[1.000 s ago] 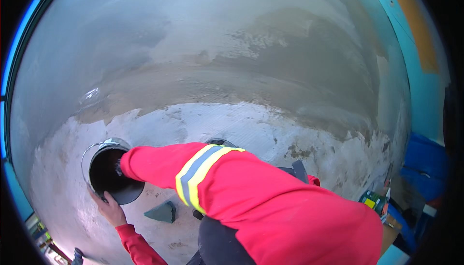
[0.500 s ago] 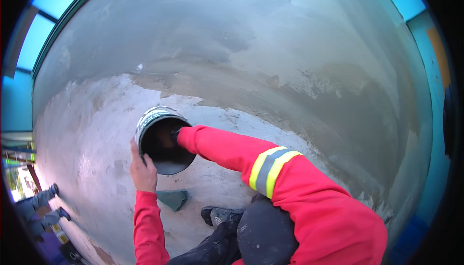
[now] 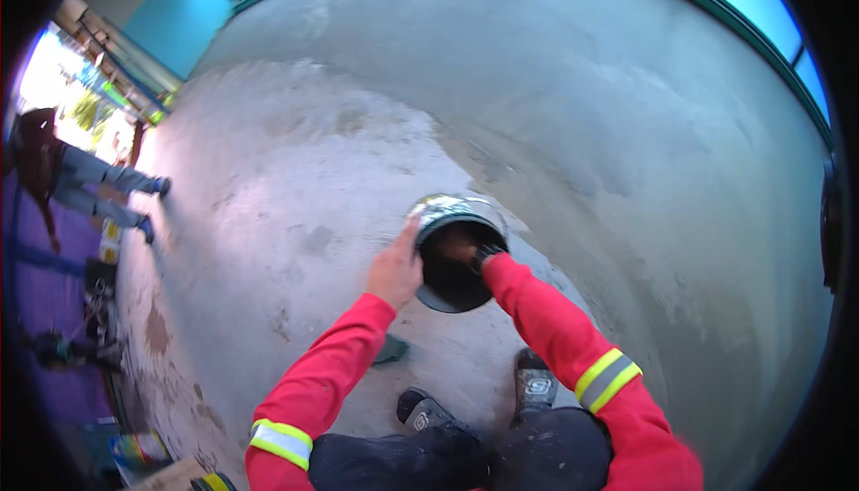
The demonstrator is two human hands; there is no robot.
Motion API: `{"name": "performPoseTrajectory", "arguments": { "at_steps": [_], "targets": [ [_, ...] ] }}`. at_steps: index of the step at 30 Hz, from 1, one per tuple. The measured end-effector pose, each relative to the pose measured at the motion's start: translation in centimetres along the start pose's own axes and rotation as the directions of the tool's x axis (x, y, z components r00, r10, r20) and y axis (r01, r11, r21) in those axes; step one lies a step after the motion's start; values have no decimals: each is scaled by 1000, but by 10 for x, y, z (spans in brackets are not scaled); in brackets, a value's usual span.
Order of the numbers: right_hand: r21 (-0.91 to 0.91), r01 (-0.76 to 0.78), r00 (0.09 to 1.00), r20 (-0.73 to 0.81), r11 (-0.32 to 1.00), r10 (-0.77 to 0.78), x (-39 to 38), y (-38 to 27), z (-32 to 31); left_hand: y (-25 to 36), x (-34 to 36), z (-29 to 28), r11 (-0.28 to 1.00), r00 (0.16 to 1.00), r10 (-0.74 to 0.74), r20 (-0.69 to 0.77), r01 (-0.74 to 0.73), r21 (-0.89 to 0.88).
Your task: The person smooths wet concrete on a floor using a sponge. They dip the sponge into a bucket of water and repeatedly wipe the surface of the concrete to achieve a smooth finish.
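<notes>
A bucket (image 3: 445, 208) is tipped on its side above the pale floor, its dark mouth facing me. My left hand (image 3: 396, 269) grips the bucket's left side near the rim. My right hand (image 3: 458, 247) reaches inside, with a dark band at its wrist; its fingers are lost in the shadow, so what they touch cannot be made out. Below the bucket, partly covered by my left sleeve, lies a flat dark green piece (image 3: 391, 350) on the floor.
Wet grey screed (image 3: 591, 88) spreads across the far and right floor, bordering the dry pale floor (image 3: 268, 204). Another person (image 3: 94, 178) stands at the far left. Containers and a yellow-black roll (image 3: 213, 482) sit along the left edge. My shoes are below the bucket.
The view has swung left, so the bucket appears farther right and the other person shows more fully. Left hand still holds the bucket's side; the right stays inside.
</notes>
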State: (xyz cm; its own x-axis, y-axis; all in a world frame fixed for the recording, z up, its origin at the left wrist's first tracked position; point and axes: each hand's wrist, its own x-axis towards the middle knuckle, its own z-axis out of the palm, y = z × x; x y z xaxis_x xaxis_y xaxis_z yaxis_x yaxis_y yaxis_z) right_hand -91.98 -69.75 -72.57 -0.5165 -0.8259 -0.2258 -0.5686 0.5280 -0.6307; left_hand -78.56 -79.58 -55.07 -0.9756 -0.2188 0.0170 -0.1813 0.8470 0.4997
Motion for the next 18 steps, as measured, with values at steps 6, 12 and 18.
{"name": "performPoseTrajectory", "arguments": {
  "at_steps": [6,12,18],
  "targets": [
    [532,35,999,1,846,-42,-17,-67,-38,-27,-17,-19,995,994,-93,-58,95,40],
    [260,17,999,-31,965,-10,-17,-38,-45,-24,-3,18,996,997,-15,-80,8,-88],
    [40,24,999,37,999,-25,0,-65,-40,-43,-12,2,989,994,-108,-26,104,-106]
  ]
}}
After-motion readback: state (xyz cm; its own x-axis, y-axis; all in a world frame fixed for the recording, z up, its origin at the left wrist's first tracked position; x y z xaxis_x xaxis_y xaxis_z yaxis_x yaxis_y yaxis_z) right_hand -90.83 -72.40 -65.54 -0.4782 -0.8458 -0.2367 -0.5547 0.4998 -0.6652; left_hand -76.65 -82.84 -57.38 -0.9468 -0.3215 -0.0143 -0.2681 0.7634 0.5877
